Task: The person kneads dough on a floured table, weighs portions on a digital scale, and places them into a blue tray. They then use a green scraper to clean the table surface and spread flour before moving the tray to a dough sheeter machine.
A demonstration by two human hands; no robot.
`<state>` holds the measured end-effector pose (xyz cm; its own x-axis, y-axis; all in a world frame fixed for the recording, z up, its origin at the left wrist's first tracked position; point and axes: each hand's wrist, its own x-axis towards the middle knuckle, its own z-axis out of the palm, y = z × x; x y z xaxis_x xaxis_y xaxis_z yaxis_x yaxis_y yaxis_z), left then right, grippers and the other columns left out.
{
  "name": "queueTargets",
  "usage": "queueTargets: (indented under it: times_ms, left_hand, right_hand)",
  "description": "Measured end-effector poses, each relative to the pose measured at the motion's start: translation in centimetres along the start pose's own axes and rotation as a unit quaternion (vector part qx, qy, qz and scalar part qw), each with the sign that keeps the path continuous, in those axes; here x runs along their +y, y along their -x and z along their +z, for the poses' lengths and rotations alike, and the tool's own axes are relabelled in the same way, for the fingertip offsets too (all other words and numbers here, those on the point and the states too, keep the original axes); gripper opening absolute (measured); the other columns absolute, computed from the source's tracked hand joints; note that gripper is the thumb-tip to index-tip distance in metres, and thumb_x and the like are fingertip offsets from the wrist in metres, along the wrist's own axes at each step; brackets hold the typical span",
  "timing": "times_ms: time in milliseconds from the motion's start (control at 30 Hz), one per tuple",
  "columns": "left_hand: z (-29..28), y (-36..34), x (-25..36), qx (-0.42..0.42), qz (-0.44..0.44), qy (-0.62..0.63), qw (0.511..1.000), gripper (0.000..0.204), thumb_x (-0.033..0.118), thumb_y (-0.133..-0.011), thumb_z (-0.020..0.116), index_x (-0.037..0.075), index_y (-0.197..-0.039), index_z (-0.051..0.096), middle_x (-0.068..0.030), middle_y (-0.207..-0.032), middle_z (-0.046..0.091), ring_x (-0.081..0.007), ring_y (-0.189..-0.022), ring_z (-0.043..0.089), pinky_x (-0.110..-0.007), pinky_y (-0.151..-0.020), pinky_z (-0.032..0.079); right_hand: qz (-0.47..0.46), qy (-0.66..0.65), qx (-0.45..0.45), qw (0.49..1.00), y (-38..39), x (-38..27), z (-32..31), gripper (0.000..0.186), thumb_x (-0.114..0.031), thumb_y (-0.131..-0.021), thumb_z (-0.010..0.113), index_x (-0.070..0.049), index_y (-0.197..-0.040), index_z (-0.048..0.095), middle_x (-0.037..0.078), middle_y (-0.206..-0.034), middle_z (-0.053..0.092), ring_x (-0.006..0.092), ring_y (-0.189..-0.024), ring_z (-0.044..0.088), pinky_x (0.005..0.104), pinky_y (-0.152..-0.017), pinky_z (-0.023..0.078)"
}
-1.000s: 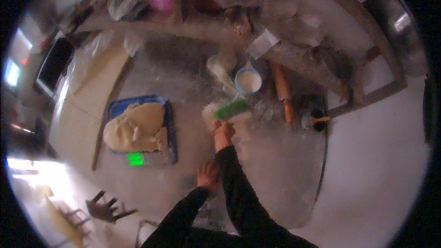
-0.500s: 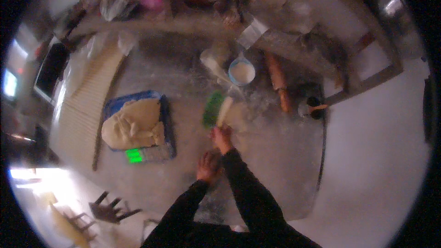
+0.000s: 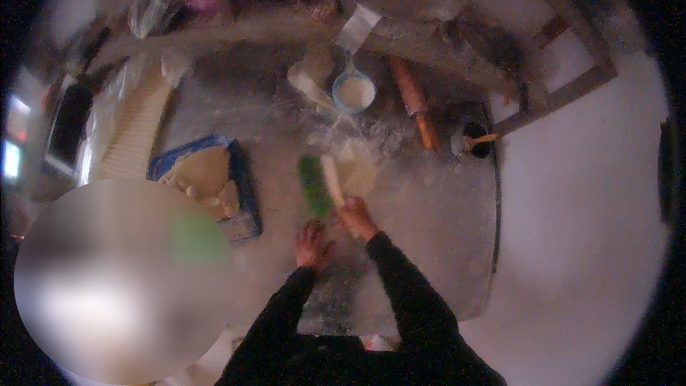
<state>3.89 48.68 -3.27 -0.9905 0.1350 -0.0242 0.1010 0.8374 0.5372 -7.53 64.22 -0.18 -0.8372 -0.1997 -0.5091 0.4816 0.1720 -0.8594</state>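
A brush (image 3: 313,184) with green bristles and a pale handle lies low over the floury worktop in front of me. My right hand (image 3: 357,219) is closed around the near end of its handle. Just to the left, my left hand (image 3: 313,246) rests low at the worktop with fingers apart, holding nothing, close to the bristles' near end. Beyond the brush is a pale patch of flour (image 3: 359,168). Farther back stands a light blue handled container (image 3: 354,93) of white powder, beside a pale bag-like thing (image 3: 311,86).
Dough (image 3: 200,171) sits in a blue tray (image 3: 248,200) at the left. Behind it are ridged pale strips (image 3: 136,125) under plastic. A wooden rolling pin (image 3: 413,100) and a dark pot (image 3: 474,140) stand right. A wooden shelf edge (image 3: 250,32) crosses the back. A blurred disc hides the lower left.
The view has shifted, so the scene sits farther left and higher. My right hand has drawn the brush nearer to me and a little right. My left hand's fingers look more spread.
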Motion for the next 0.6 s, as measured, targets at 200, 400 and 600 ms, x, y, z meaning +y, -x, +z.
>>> queueTargets:
  times_ms: [200,400,600]
  left_hand:
    - [0.6,0.9,0.0,0.025,0.002,-0.024,0.999,0.055,0.038,-0.078,0.057,0.011,-0.124,0.047,-0.012,-0.14,0.031,-0.0351,-0.127,0.029,-0.055,-0.099,0.026]
    - [0.2,-0.1,0.7,0.049,0.011,-0.027,0.998,0.052,0.037,-0.078,0.057,0.01,-0.121,0.048,-0.0119,-0.139,0.032,-0.0346,-0.126,0.03,-0.054,-0.098,0.026]
    - [0.5,-0.5,-0.3,0.058,0.016,-0.032,0.998,0.051,0.038,-0.077,0.058,0.011,-0.12,0.048,-0.0103,-0.139,0.032,-0.0331,-0.126,0.029,-0.056,-0.097,0.027]
  right_hand:
    - [-0.051,-0.016,-0.082,0.995,2.2,1.4,-10.5,0.019,-0.012,-0.082,0.057,-0.003,-0.098,0.057,0.006,-0.068,0.06,0.0145,-0.052,0.057,0.0277,-0.05,0.049]
    - [-0.183,0.633,-0.184,0.729,1.3,2.9,-16.5,0.022,-0.021,-0.076,0.058,-0.008,-0.094,0.062,0.017,-0.081,0.06,0.0327,-0.069,0.059,0.0414,-0.063,0.049]
    - [-0.208,0.593,0.003,0.778,-5.2,-5.1,-16.4,0.02,-0.022,-0.075,0.055,-0.008,-0.086,0.064,0.017,-0.078,0.062,0.0351,-0.075,0.06,0.0458,-0.065,0.047]
